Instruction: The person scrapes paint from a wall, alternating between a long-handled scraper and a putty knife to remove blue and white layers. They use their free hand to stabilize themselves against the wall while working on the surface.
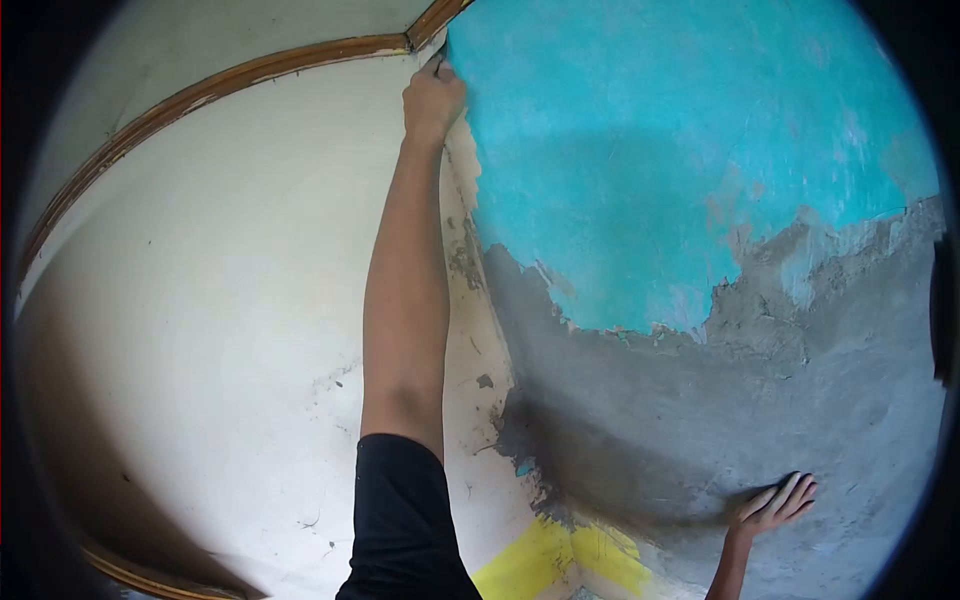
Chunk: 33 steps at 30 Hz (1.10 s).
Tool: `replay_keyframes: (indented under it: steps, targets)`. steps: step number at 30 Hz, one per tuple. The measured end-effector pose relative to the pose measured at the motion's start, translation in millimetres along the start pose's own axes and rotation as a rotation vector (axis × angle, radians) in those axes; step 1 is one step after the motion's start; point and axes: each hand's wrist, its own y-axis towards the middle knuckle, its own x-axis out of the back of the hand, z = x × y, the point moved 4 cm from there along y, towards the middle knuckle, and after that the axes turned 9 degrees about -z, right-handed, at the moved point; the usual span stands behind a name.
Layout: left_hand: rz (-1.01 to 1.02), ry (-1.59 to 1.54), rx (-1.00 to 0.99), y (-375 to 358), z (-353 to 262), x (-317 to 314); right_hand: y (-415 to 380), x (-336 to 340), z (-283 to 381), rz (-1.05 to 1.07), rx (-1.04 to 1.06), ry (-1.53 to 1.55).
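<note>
My left hand [434,100] is raised high at the wall corner, just under the brown wooden trim. Its fingers are closed round a small dark tool, apparently a scraper [442,50], mostly hidden by the hand. The tool's tip meets the corner beside the turquoise paint [600,150]. Low on the right, my right hand [775,507] lies flat with its fingers spread against the bare grey plaster [640,400], holding nothing.
A white wall [230,300] fills the left side, with brown trim [250,70] along its top. The turquoise paint ends in a ragged edge above the grey plaster. Yellow patches [520,560] mark the bottom of the corner. A dark object [941,310] stands at the right edge.
</note>
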Motion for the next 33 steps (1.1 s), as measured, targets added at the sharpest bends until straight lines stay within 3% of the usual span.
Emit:
replay_keyframes:
  steps: [12,20,24,27,29,33]
  targets:
    - [-0.185,-0.015,0.068,-29.8,-9.1,-35.7,-6.4,-0.7,-4.7,0.002,-0.001,0.012]
    - [-0.200,-0.112,0.108,-61.4,-14.2,-28.2,-5.1,-0.7,-3.4,-0.014,0.001,0.020]
    - [0.019,-0.042,0.054,-136.2,4.1,-4.0,-5.0,-1.3,-7.6,-0.009,0.016,0.030]
    - [0.067,-0.079,0.066,-191.0,29.5,6.7,-3.8,0.2,-3.0,-0.001,-0.012,0.037]
    - [0.079,-0.198,0.106,-200.6,38.2,8.4,-3.9,-1.2,-5.5,-0.018,-0.007,0.035]
    - [0.097,-0.135,0.151,-179.1,45.0,9.3,-5.3,-0.6,-4.9,-0.006,-0.013,0.040]
